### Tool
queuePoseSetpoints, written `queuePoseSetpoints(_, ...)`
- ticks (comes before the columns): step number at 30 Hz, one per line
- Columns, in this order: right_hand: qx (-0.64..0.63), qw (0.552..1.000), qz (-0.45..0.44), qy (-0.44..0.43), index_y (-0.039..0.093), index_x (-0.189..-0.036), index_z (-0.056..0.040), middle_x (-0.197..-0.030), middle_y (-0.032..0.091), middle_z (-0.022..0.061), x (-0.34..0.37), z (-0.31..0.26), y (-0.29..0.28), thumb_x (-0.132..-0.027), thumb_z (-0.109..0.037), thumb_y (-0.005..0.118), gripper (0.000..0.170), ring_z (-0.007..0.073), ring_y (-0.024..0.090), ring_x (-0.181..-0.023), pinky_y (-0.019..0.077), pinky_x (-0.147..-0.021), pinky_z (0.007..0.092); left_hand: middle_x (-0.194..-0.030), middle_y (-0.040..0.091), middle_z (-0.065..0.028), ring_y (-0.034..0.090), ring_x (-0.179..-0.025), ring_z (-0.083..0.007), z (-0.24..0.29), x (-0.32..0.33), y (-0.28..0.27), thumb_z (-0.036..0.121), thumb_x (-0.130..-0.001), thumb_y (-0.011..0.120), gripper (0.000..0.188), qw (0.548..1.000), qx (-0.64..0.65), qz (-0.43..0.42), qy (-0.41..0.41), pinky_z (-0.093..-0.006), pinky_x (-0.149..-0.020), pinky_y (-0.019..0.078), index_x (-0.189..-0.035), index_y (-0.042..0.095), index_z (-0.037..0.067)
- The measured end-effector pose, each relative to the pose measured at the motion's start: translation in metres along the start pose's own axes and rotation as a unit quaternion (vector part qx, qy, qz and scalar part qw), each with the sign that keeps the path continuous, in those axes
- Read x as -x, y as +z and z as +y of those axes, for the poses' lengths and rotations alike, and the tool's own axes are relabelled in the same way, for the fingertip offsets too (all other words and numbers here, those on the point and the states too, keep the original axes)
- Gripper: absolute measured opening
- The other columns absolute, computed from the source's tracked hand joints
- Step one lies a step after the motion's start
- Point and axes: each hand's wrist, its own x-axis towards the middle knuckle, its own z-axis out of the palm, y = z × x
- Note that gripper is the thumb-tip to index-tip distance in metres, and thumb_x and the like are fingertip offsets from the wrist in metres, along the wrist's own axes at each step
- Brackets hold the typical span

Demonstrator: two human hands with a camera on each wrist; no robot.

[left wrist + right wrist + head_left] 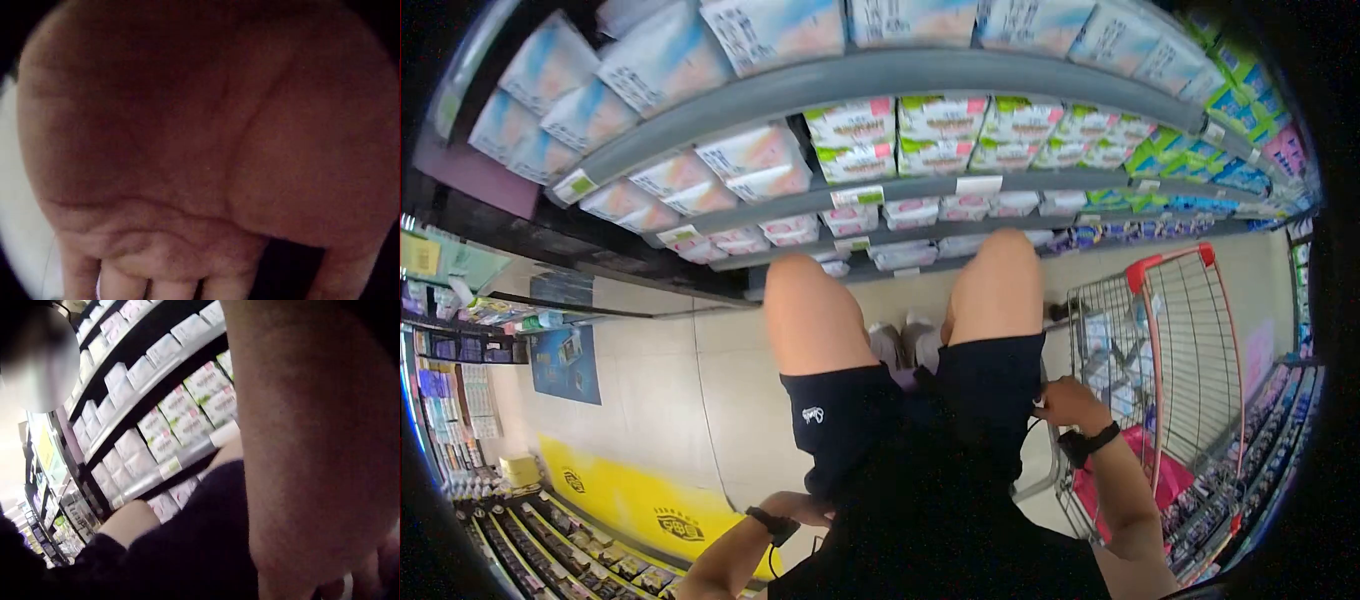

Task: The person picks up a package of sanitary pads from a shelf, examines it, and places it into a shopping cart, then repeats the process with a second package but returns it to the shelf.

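Observation:
My left hand (805,508) hangs low beside the hip, partly covered by the dark shorts. In the left wrist view its bare palm (156,162) fills the picture, fingers extending down out of frame. The right hand (1075,403) is by the other side of the shorts (990,400), close to the wire shopping cart (1190,330), its fingers loosely bent with no item visible in them. The right wrist view shows that hand (312,456) large and dark, its fingertips mostly cut off at the bottom. Both wrists wear black bands.
Ahead, shelves (880,85) hold rows of white packs, among them green-and-white packs (940,120). The cart carries wrapped packs (1105,350) and a pink bag (1140,460). Behind on the left lies a yellow floor banner (640,505), near more shelving (540,550). Bent knees (815,310) face the shelf.

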Motion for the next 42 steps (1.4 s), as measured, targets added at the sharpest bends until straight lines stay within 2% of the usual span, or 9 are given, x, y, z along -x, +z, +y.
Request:
queuePoseSetpoints(6,-0.104,0.97,0.168,-0.143,0.065,-0.098,-0.0049,-0.089,0.07,0.0121,-0.014,-0.044,-0.16,-0.082,-0.023,0.072,0.025,0.0312,0.068,-0.088,0.0527,-0.077,0.0401,-0.069,0.063,-0.0067,0.057,-0.061,-0.019,0.026,0.061,-0.089,0.025,-0.089,0.063,0.021,0.946,-0.012,0.197,0.256,-0.0342,-0.056,0.0433,-0.085,0.064,0.004)
queuePoseSetpoints(11,-0.162,0.894,0.284,-0.306,0.063,-0.094,-0.0035,-0.089,0.068,0.012,0.003,-0.12,-0.301,-0.085,-0.015,0.067,0.015,0.0308,0.066,-0.085,0.0513,-0.081,0.0371,-0.063,0.045,-0.0073,0.05,-0.06,-0.0209,0.142,0.114,-0.128,0.02,-0.085,0.069,0.027,0.889,-0.111,0.194,0.4,-0.0385,-0.056,0.0365,-0.075,0.05,0.004)
queuePoseSetpoints(17,0.017,0.723,0.612,-0.319,0.062,-0.1,-0.0056,-0.103,0.064,0.011,-0.007,-0.167,-0.427,-0.081,-0.02,0.073,0.026,0.0301,0.057,-0.108,0.0424,-0.094,0.0391,-0.071,0.054,-0.009,0.055,-0.066,-0.0306,0.249,0.117,-0.117,0.044,-0.09,0.066,0.041,0.736,-0.239,0.071,0.63,-0.0391,-0.058,0.0428,-0.077,0.055,0.007)
queuePoseSetpoints(20,0.013,0.724,0.627,-0.288,0.056,-0.116,-0.0059,-0.115,0.062,0.0147,-0.038,-0.167,-0.466,-0.08,-0.034,0.075,0.049,0.0344,0.053,-0.116,0.0375,-0.1,0.0435,-0.055,0.035,-0.0072,0.038,-0.047,-0.0311,0.268,0.1,-0.091,0.043,-0.087,0.067,0.052,0.632,-0.026,-0.018,0.774,-0.0399,-0.049,0.0265,-0.059,0.038,0.01)
queuePoseSetpoints(24,-0.023,0.747,0.603,-0.28,0.044,-0.138,-0.0054,-0.134,0.053,0.0218,-0.07,-0.184,-0.495,-0.076,-0.05,0.077,0.083,0.0399,0.046,-0.126,0.0331,-0.106,0.0488,-0.053,0.032,-0.0061,0.035,-0.045,-0.0295,0.256,0.093,-0.078,0.048,-0.085,0.068,0.057,0.638,0.055,-0.095,0.762,-0.0401,-0.048,0.0232,-0.057,0.035,0.01)
queuePoseSetpoints(29,-0.054,0.768,0.575,-0.277,0.033,-0.15,-0.0036,-0.142,0.046,0.0265,-0.092,-0.223,-0.509,-0.072,-0.052,0.08,0.103,0.0426,0.04,-0.133,0.0302,-0.111,0.0489,-0.053,0.03,-0.0032,0.03,-0.046,-0.0217,0.213,0.088,-0.058,0.051,-0.084,0.066,0.06,0.701,0.198,0.061,0.682,-0.0366,-0.049,0.0208,-0.057,0.032,0.01)
queuePoseSetpoints(35,-0.121,0.773,0.534,-0.321,0.048,-0.137,-0.006,-0.129,0.058,0.0213,-0.091,-0.24,-0.508,-0.078,-0.038,0.079,0.074,0.0344,0.056,-0.119,0.0429,-0.101,0.0399,-0.053,0.028,-0.0022,0.028,-0.047,-0.0194,0.204,0.076,-0.05,0.05,-0.083,0.067,0.061,0.699,0.256,0.153,0.65,-0.0355,-0.05,0.0208,-0.057,0.03,0.009)
queuePoseSetpoints(40,-0.223,0.652,0.588,-0.424,0.052,-0.125,-0.0035,-0.106,0.064,0.0147,-0.093,-0.228,-0.484,-0.079,-0.023,0.079,0.057,0.0263,0.061,-0.1,0.0482,-0.088,0.0358,-0.055,0.032,-0.0027,0.03,-0.049,-0.0197,0.199,0.07,-0.071,0.05,-0.084,0.067,0.059,0.723,0.189,0.169,0.643,-0.0351,-0.051,0.0217,-0.059,0.033,0.009)
queuePoseSetpoints(42,-0.257,0.64,0.563,-0.455,0.049,-0.125,-0.003,-0.106,0.061,0.0129,-0.066,-0.227,-0.454,-0.081,-0.019,0.078,0.055,0.0226,0.059,-0.099,0.0476,-0.088,0.0345,-0.064,0.031,-0.0019,0.033,-0.059,-0.017,0.173,0.052,-0.09,0.023,-0.089,0.066,0.038,0.732,0.132,0.214,0.633,-0.0316,-0.056,0.0258,-0.068,0.04,0.007)
